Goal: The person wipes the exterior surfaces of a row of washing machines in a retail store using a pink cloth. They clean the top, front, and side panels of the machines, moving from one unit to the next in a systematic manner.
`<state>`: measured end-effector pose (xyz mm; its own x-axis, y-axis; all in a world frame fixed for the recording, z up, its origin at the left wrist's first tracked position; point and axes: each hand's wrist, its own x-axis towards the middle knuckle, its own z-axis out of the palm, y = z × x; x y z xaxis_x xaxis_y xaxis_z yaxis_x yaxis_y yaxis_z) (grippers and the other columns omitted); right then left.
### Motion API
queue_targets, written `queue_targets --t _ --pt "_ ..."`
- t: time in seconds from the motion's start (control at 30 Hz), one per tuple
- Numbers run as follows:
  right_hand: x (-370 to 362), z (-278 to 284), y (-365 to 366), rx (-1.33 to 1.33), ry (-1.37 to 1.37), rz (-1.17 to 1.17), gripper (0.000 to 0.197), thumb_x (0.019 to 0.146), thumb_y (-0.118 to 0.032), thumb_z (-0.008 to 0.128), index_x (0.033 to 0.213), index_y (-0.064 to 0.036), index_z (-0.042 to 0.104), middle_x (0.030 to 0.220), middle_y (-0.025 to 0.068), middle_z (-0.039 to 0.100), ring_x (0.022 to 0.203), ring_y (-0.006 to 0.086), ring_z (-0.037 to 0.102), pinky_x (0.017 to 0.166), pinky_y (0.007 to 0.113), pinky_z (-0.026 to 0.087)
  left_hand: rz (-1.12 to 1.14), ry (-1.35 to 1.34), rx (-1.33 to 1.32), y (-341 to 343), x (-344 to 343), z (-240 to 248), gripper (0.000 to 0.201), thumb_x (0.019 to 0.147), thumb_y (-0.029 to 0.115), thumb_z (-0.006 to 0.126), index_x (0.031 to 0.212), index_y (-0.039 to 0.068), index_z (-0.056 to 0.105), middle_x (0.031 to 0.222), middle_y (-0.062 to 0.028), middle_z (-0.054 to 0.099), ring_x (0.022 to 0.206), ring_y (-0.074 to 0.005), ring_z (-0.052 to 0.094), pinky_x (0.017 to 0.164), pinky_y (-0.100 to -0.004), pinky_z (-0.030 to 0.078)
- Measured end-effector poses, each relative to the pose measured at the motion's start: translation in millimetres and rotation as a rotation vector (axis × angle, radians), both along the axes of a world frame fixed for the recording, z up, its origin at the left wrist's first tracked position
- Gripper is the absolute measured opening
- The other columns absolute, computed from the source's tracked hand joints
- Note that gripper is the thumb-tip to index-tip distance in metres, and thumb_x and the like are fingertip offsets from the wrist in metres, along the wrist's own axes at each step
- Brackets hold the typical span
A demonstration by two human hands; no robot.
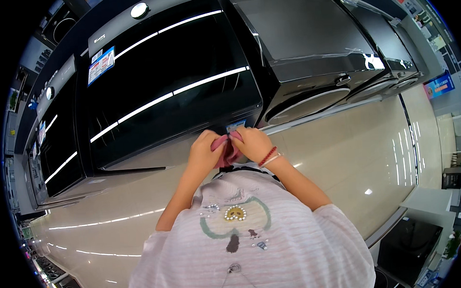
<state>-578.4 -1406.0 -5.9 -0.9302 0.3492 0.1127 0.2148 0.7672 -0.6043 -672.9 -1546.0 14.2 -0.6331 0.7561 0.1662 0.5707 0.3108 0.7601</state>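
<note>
A folded pink cloth hangs between my two hands, just in front of my waist. Its upper edge is pinched by my left hand, fingers closed. My right hand, with a red beaded bracelet and a pale band at the wrist, grips the cloth's other side close by. Both hands nearly meet at the fingertips. Beyond them stands a glossy black top-loading washing machine, a small gap away from my knuckles as far as I can tell. The lower part of the cloth is partly hidden by my hands.
A dark grey front-loading washer adjoins on the right, with more machines past it. Another black top-loader stands at left. A price card lies on the middle machine. Shiny beige floor tiles reflect ceiling lights. A black screen is at lower right.
</note>
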Motion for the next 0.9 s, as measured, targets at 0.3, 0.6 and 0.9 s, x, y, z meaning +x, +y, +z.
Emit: queue_targets --t 0.3,0.6,0.9 --pt "68 -1 70 -1.034 0.011 -0.375 0.027 0.083 -0.025 0.057 0.089 0.0008 0.063 0.072 0.0013 0.062 0.066 0.0089 0.056 0.056 0.020 0.042 0.262 -0.357 0.016 -49 -22 -11 0.018 0.080 0.018 0.062 0.081 0.000 0.058 0.066 -0.0063 0.057 0.058 -0.0089 0.050 0.053 -0.0229 0.041" --pt "73 5 73 -1.814 0.458 -0.111 0.023 0.087 -0.014 0.052 0.104 0.0008 0.052 0.097 0.0091 0.060 0.089 0.0154 0.058 0.077 0.027 0.047 0.171 -0.681 0.250 -55 -13 8 0.019 0.084 0.014 0.057 0.096 -0.001 0.059 0.086 -0.0042 0.060 0.073 -0.0067 0.053 0.066 -0.0193 0.043" --pt "55 -13 72 -1.914 0.418 -0.346 0.021 0.087 -0.014 0.051 0.105 -0.0037 0.053 0.101 0.0071 0.059 0.093 0.0162 0.057 0.082 0.031 0.046 0.044 -0.742 0.282 -76 -13 22 0.032 0.075 0.000 0.061 0.107 0.000 0.054 0.106 -0.0078 0.057 0.093 -0.0110 0.053 0.080 -0.0218 0.042"
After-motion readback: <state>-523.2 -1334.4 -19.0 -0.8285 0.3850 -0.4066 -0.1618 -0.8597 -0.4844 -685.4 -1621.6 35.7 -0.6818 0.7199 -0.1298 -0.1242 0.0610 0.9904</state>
